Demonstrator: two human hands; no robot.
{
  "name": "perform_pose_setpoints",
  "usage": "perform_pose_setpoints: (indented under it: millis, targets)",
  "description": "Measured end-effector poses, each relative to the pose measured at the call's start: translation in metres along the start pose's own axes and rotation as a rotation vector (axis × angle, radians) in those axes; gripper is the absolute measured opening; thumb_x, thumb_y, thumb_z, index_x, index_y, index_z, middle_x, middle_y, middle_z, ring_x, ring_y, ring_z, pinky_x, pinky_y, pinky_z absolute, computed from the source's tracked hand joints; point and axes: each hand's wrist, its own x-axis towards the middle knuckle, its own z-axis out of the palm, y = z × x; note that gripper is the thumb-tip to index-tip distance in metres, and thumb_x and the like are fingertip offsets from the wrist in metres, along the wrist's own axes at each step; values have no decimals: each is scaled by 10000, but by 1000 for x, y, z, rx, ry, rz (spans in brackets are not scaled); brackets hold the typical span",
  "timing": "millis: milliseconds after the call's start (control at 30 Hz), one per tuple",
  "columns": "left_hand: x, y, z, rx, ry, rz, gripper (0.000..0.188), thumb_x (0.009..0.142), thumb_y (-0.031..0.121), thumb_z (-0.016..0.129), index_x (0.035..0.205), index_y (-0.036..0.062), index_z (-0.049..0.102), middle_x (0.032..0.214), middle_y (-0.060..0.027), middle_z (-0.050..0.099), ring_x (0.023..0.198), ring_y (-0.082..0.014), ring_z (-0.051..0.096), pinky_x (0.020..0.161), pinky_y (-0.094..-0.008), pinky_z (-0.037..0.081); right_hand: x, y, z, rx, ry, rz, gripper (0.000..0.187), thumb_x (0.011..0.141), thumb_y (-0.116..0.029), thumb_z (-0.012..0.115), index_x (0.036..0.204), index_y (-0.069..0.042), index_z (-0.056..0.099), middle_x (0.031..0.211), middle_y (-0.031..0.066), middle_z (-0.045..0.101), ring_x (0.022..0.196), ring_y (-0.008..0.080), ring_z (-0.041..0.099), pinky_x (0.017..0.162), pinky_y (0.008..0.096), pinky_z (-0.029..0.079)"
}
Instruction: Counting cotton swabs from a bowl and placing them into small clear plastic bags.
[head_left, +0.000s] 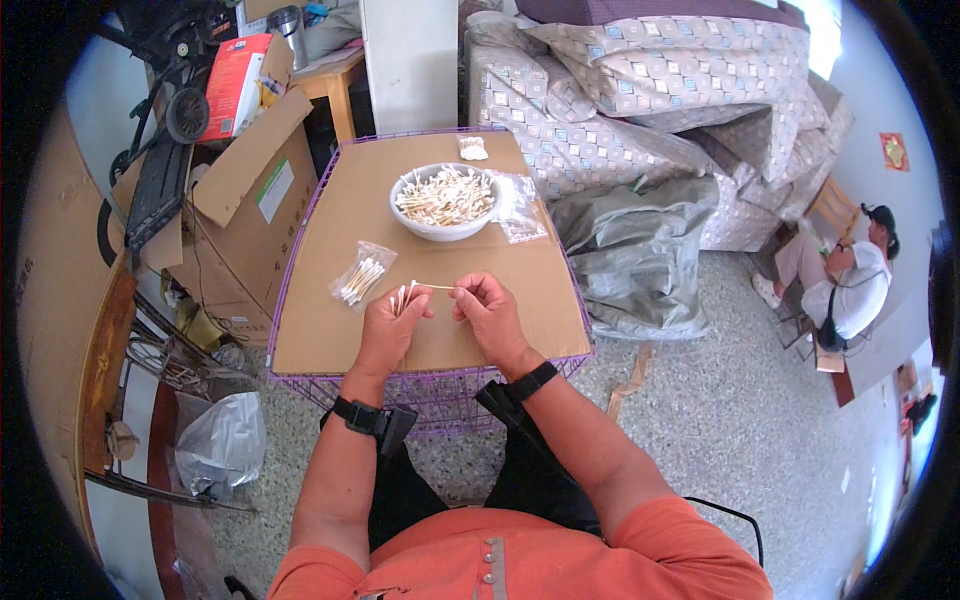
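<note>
My left hand point(392, 322) is closed around a few cotton swabs, their white tips poking up above the fingers. One cotton swab point(437, 287) lies level between my two hands; its right end sits in the pinched fingers of my right hand point(487, 312). Beyond them, a white bowl point(440, 231) is heaped with loose cotton swabs point(445, 193). A clear plastic bag point(363, 272) with several swabs inside rests left of the bowl, close to my left hand. Right of the bowl lie crumpled clear bags point(520, 210), and a small bundle of swabs point(472, 148) is behind it.
Cardboard point(320, 215) covers the top of a purple wire cage point(430, 388). A large open carton point(245, 220) stands on the left. Grey plastic sheeting point(640, 255) and a covered sofa point(660, 90) are at the right. A seated person point(850, 285) is farther right.
</note>
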Motion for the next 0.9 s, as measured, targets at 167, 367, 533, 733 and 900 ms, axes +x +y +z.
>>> perform_pose_setpoints:
  millis: [167,367,533,733,900]
  targets:
    - [0,-3,-1,42,-8,17,203,926,140,604,1038,-21,655,822,-14,656,767,-68,593,731,-215,473,-1,3,2,-84,-72,5,48,925,-75,590,938,-56,547,799,-27,563,677,47,527,607,199,450]
    - [-2,0,-1,81,-24,12,179,932,122,590,1023,-13,663,832,-20,659,776,-71,589,726,-219,470,-1,5,4,-221,-114,-35,53,906,-63,606,933,-48,563,769,-28,564,666,39,513,585,198,434]
    - [-1,-4,-2,73,-30,9,164,936,107,579,1021,-13,653,852,-17,649,795,-75,584,734,-223,468,-3,6,5,-298,-116,-89,59,897,-63,617,928,-32,578,790,-10,596,683,47,534,598,211,447]
    - [-1,-6,-2,75,-2,63,173,931,134,588,991,-11,662,849,-36,670,807,-92,611,737,-242,493,-2,6,6,-349,-123,-96,70,890,-86,627,917,-25,606,789,9,624,693,58,555,624,224,464]
    - [-1,-7,-2,104,-6,86,167,940,135,567,968,-8,648,850,-47,671,815,-109,619,759,-256,498,-2,6,5,-342,-120,-90,81,890,-95,627,920,-22,611,796,24,636,695,68,564,623,228,465]
